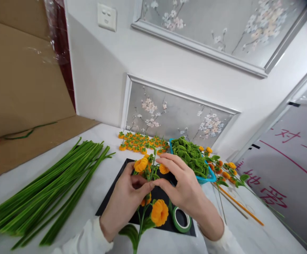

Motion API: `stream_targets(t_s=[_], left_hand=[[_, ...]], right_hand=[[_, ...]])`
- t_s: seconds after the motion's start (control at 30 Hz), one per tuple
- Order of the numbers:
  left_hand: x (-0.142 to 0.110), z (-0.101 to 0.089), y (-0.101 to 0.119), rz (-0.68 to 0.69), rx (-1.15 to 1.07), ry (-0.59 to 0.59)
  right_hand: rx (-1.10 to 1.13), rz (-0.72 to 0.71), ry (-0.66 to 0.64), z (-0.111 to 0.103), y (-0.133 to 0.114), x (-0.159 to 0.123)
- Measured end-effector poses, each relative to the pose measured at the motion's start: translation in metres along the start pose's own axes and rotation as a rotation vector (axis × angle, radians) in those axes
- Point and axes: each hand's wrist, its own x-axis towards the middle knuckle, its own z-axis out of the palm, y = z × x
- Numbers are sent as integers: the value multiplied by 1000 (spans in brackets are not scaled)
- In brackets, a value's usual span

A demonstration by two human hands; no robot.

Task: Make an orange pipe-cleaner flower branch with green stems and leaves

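An artificial flower stem [142, 225] with fuzzy orange blooms [159, 212] and green leaves stands upright between my hands. My left hand [125, 199] pinches the stem between thumb and fingers, just below an upper bloom [141, 164]. From the other side, my right hand [183, 180] curls its fingers about the stem and a side bloom [164, 168]; its thumb tip meets my left thumb at the stem. The exact contact point is partly hidden. Beneath lies a black mat [116, 183], with a roll of green tape [182, 219] close to my right wrist.
Long green fuzzy stems [55, 187] lie heaped at left. Several orange flower heads [134, 141] line the back. A blue basket [208, 175] holds green leaves [189, 155]. Flower sprays [226, 173] and an orange stick [241, 205] lie right. Cardboard [23, 77] stands at left.
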Motion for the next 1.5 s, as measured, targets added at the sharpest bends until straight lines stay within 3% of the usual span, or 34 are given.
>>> stream_targets(t_s=[0.13, 0.23, 0.33, 0.4, 0.53, 0.73, 0.87, 1.1, 1.3, 1.4, 1.5], left_hand=[[-2, 1, -2, -20, -45, -38], [-2, 0, 0, -27, -51, -7], [1, -3, 5, -61, -123, 40], [4, -5, 10, -87, -204, 92], [11, -11, 16, -40, -323, 219], [17, -14, 14, -37, -447, 382], [21, -16, 11, -76, -555, 432], [32, -25, 5, -228, -906, 358], [39, -28, -13, -214, -840, 357], [38, -27, -19, -261, -822, 265], [33, -24, -19, -317, -831, 73]], right_hand=[[43, 53, 9, 3, 2, 1], [66, 112, 120, -4, 3, 0], [159, 284, 228, -11, 4, -4], [268, 425, 92, -13, 4, -6], [413, 545, -390, -6, -6, -10], [245, 453, -594, 18, -31, -15], [347, 478, -647, 37, -26, -19], [727, 660, -615, 42, 10, -17], [855, 690, -552, 39, 16, -14], [955, 691, -513, 42, 18, -15], [1028, 678, -466, 45, 21, -16]])
